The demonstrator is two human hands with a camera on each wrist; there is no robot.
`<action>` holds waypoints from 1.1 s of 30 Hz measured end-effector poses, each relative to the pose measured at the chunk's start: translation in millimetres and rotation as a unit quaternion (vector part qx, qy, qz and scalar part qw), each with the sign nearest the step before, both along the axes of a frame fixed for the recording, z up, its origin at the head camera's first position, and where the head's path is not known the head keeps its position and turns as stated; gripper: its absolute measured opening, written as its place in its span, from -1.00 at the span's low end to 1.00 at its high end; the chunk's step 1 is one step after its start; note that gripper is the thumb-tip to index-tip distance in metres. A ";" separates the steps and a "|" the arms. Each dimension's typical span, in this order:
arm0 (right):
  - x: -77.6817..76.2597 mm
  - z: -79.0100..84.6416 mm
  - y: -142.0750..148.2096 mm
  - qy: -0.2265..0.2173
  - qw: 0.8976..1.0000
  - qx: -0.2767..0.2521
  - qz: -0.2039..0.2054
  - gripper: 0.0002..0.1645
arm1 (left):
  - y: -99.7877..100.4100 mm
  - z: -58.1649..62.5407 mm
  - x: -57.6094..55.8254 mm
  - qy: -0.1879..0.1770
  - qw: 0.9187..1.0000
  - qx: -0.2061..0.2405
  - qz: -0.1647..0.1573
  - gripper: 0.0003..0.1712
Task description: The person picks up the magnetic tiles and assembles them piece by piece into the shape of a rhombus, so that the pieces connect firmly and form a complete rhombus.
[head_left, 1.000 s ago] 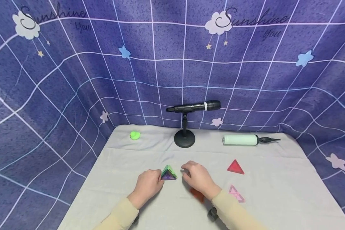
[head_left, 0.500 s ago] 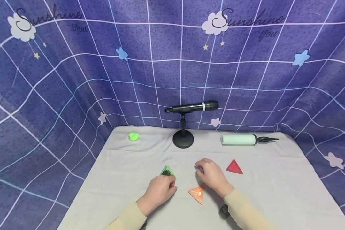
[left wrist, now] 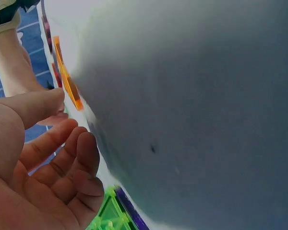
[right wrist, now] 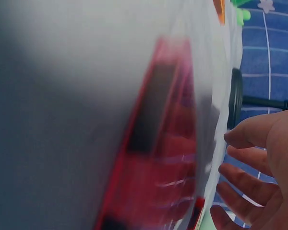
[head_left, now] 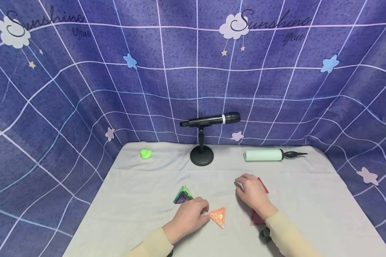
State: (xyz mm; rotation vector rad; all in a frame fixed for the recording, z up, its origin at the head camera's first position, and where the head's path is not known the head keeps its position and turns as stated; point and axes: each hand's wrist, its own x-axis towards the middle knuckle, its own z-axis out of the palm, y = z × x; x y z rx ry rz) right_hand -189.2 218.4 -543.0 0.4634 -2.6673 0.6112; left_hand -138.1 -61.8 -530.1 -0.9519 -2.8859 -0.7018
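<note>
My left hand point(head_left: 189, 216) is beside the orange triangular magnetic tile point(head_left: 218, 217), fingertips right at its left corner. Nothing is between its loosely bent fingers in the left wrist view, where the orange tile point(left wrist: 66, 74) shows edge-on. Just behind this hand stands a small pyramid of green and purple magnetic tiles point(head_left: 183, 196), its front partly covered by the hand. My right hand point(head_left: 253, 192) hovers with relaxed, spread fingers and holds nothing. It hides most of a red triangular tile point(head_left: 263, 185). Under its wrist lies a pinkish-red tile point(head_left: 256, 218), seen large and blurred in the right wrist view.
A black microphone point(head_left: 210, 120) rests on a round-based stand point(head_left: 202, 156) at the back of the white cloth-covered table point(head_left: 141, 182). A green toy duck point(head_left: 146, 154) sits back left. A pale green hand pump point(head_left: 263, 155) lies back right. A patterned blue curtain point(head_left: 167, 82) surrounds the table.
My left hand has left the tile pyramid and moved right, to the orange tile. My right hand has moved right, uncovering the orange tile and covering much of the red one.
</note>
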 end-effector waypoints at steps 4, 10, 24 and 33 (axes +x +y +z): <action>0.9 -0.8 15.3 0.013 1.000 0.001 -0.010 -0.68 | 6.3 0.5 1.7 0.000 1.000 -0.002 -0.009 -0.81; 4.5 -1.5 38.6 0.032 0.999 0.003 -0.024 -0.64 | 12.4 -1.0 4.6 0.030 0.999 0.002 -0.018 -0.79; 12.4 -1.7 63.2 -0.026 0.999 -0.005 -0.034 -0.55 | 15.6 -6.4 1.4 0.043 0.999 -0.013 -0.014 -0.80; 10.9 0.5 63.8 -0.040 0.999 0.000 -0.024 -0.52 | 15.6 -8.3 0.1 0.021 1.000 -0.003 -0.008 -0.78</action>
